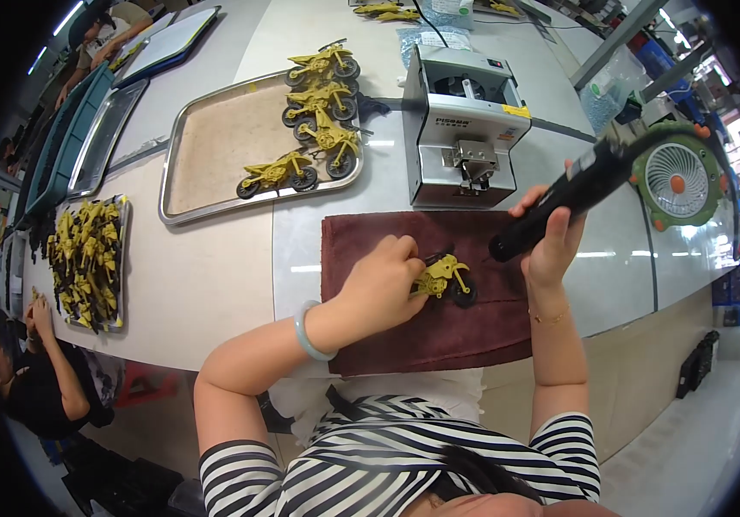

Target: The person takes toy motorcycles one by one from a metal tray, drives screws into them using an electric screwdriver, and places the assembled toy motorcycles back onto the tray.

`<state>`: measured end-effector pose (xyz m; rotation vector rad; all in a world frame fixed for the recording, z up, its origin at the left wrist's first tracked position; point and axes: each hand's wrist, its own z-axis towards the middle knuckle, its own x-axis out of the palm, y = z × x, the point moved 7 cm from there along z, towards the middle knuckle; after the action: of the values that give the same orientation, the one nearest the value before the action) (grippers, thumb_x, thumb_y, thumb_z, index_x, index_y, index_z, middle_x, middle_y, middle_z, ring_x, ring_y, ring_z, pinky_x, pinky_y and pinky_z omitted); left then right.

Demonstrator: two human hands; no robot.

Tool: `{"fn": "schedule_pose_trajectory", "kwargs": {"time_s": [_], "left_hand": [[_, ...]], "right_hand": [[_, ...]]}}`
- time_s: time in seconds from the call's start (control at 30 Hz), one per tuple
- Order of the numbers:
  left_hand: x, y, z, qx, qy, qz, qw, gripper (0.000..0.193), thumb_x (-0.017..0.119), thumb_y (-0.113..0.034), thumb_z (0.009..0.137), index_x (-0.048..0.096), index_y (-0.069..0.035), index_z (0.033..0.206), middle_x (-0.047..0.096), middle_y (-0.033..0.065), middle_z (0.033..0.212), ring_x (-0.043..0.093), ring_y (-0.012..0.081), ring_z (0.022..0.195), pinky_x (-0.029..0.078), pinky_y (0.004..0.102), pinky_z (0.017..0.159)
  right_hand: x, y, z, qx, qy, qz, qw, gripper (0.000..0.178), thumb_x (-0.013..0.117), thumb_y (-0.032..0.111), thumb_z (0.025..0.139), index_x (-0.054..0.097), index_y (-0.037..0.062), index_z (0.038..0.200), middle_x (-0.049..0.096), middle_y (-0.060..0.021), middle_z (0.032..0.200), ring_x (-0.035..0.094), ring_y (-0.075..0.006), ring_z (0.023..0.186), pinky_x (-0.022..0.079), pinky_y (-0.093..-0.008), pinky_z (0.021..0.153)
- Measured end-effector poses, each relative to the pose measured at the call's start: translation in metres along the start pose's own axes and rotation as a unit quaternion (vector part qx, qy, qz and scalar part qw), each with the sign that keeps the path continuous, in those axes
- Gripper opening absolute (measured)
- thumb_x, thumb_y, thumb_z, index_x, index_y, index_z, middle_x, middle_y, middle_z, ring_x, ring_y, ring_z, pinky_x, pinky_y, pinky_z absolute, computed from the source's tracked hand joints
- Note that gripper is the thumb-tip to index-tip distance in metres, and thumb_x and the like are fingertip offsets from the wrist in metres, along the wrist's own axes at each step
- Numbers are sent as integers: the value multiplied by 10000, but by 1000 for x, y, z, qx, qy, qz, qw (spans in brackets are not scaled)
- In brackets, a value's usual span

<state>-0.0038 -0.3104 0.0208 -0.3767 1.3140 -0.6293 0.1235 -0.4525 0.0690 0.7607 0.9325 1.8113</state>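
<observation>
A yellow toy motorcycle (440,277) with black wheels lies on a dark red cloth (370,345) in front of me. My left hand (387,280) is closed round its rear part, which the fingers hide. In my right hand (553,246) is a black electric screwdriver (564,198), tilted with its tip low over the cloth, just right of the motorcycle and apart from it. A cord runs from its upper end. Beyond the cloth, several like motorcycles (327,103) rest along the right side of a metal-rimmed tray (215,155).
A grey and black bench machine (465,129) stands behind the cloth. At right is a green fan (678,183). A heaped tray of yellow motorcycle parts (87,263) sits at left, near another person's hand (40,317). A teal crate (68,142) lies farther back.
</observation>
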Motion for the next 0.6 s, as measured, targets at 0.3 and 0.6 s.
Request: {"fn": "schedule_pose_trajectory", "kwargs": {"time_s": [0.3,0.6], "left_hand": [[11,4,-11,69,-41,-60,995,344,726,-101,629,607,-53,947,507,65,859,498,230,764,442,324,666],[10,7,-10,80,-64,-76,992,345,713,-76,621,617,-62,951,501,59,840,479,220,732,432,317,637]], "right_hand": [[33,25,83,-138,-34,20,990,685,438,566,853,278,34,1254,534,-112,668,546,-168,540,460,-264,555],[50,20,72,-74,46,-39,995,850,401,741,736,312,62,1240,519,-86,657,523,-162,546,463,-295,556]]}}
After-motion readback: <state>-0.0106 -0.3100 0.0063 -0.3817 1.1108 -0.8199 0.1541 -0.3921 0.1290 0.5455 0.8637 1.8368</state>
